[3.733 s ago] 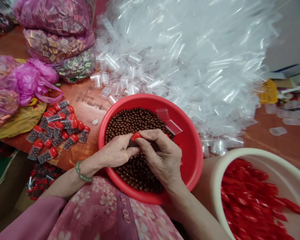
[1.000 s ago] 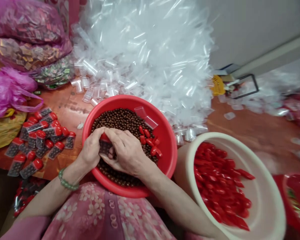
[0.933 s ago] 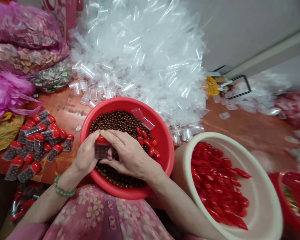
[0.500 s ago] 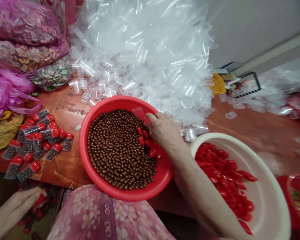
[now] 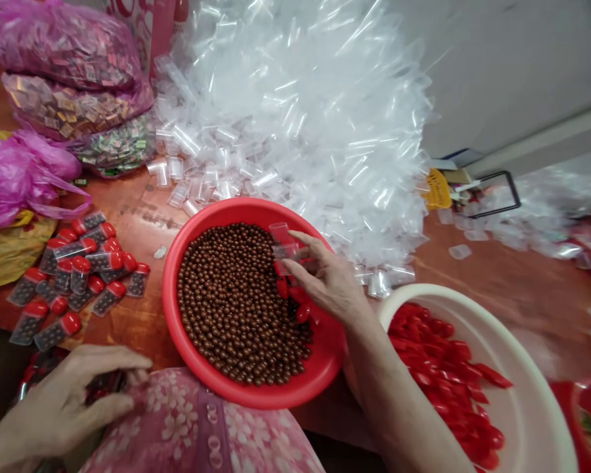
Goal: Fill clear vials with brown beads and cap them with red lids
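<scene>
My right hand [image 5: 325, 272] is over the right side of a red basin [image 5: 175, 328], its fingers closed around a small clear plastic tube [image 5: 280, 240]. Brown chocolate-like balls [image 5: 241, 302] fill much of that basin. Several red caps [image 5: 300, 305] lie at its right side, just below the hand. My left hand [image 5: 79, 394] hovers near the table's front edge, beside the pink floral cloth on my lap [image 5: 177, 427]. Its thumb and fingers are apart and nothing shows between them. Left of the basin lie filled tubes with red caps [image 5: 81, 272].
Behind the basin rises a big heap of clear empty tubes [image 5: 300, 118]. A cream basin [image 5: 536, 394] with red caps stands at the right. Pink bags of small packets [image 5: 79, 72] are at the back left. A yellow basket [image 5: 437, 189] sits farther back.
My left hand has come up and right from the low box, and the red-capped piece at its fingers is gone. My right hand has tilted the clear tube more upright above the balls.
</scene>
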`<state>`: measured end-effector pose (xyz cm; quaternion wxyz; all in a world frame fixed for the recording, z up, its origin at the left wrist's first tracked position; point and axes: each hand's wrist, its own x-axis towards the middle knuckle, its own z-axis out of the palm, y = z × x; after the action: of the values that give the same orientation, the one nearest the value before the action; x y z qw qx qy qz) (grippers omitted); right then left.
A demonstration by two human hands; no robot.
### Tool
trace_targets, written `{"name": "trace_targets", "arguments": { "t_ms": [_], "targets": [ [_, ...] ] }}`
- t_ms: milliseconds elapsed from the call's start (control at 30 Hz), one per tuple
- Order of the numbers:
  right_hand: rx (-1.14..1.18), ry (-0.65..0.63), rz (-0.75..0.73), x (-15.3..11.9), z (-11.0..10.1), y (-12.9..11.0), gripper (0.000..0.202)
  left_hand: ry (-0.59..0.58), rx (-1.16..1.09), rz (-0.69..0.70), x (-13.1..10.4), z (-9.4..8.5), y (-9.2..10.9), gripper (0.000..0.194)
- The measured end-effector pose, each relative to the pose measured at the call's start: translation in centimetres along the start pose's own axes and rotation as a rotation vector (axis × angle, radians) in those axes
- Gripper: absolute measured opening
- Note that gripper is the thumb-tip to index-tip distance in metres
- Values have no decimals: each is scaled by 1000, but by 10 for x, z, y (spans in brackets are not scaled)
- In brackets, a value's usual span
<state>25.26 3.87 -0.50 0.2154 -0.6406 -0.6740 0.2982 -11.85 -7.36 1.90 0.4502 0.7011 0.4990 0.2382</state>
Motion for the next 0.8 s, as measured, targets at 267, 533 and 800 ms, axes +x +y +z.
{"name": "trace_targets", "arguments": {
  "t_ms": [267,533,800],
  "targets": [
    [212,-84,-147,25,46,-15,26,356,183,453,95,74,19,10],
    [-795,-315,-427,25,57,-35,36,350,484,480,101,86,10,14],
    [-587,-602,-411,53,46,-31,39,338,474,479,103,86,10,13]
  ]
}}
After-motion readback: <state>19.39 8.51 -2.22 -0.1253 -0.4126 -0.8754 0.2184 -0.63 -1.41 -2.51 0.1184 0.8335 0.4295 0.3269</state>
